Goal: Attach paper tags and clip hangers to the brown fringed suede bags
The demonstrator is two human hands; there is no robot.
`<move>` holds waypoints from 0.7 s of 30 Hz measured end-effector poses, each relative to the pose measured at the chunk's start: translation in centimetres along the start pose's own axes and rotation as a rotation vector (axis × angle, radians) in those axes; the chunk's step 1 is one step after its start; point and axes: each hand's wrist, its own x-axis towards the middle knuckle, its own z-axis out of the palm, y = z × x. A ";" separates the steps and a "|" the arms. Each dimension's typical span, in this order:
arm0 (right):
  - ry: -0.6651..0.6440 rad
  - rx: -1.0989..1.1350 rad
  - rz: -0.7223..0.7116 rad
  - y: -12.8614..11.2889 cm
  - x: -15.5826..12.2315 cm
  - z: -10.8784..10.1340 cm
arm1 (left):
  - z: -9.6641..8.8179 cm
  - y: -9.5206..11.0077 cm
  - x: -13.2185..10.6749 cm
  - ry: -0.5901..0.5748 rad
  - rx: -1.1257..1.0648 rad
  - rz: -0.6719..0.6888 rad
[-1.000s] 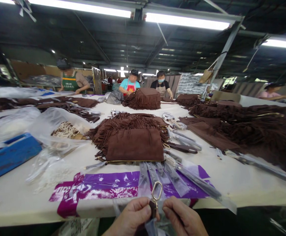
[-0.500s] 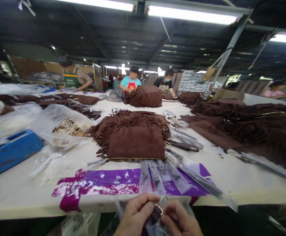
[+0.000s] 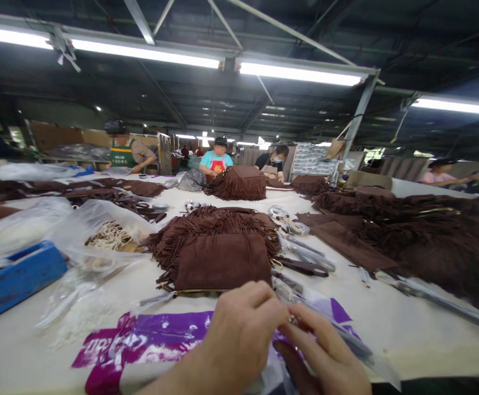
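My left hand [image 3: 241,329] and my right hand [image 3: 325,345] meet above the near edge of the table, both closed on a brown strap [image 3: 292,359] with a metal clasp. Only a glint of the clasp shows between the fingertips. Part of the strap hangs below my right fingers, and clear plastic wrap [image 3: 273,368] shows beneath it. Just beyond my hands lies a flat brown pouch [image 3: 223,260] with a zip along its near edge. It rests against a heap of fringed brown bags [image 3: 218,222].
Purple printed tape [image 3: 165,332] is stuck along the near edge. Plastic-wrapped straps [image 3: 305,249] lie to the right, beside more fringed bags [image 3: 440,247]. On the left are a blue tape dispenser [image 3: 21,280] and a plastic bag of cord [image 3: 110,236]. Several co-workers stand beyond.
Both hands have risen from below the table edge to above it, still holding the strap. My left hand now covers most of the clasp. The camera view has tilted upward.
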 end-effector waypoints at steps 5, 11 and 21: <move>-0.093 0.214 0.043 1.1 8.3 -1.1 | -2.5 -2.6 5.9 -0.026 -0.128 -0.048; -0.074 0.065 0.074 6.8 9.3 -0.4 | 1.0 -10.9 0.0 -0.414 0.329 -0.234; -0.643 -0.076 -0.244 7.4 9.7 3.5 | -0.4 -16.3 2.2 -0.450 0.308 -0.390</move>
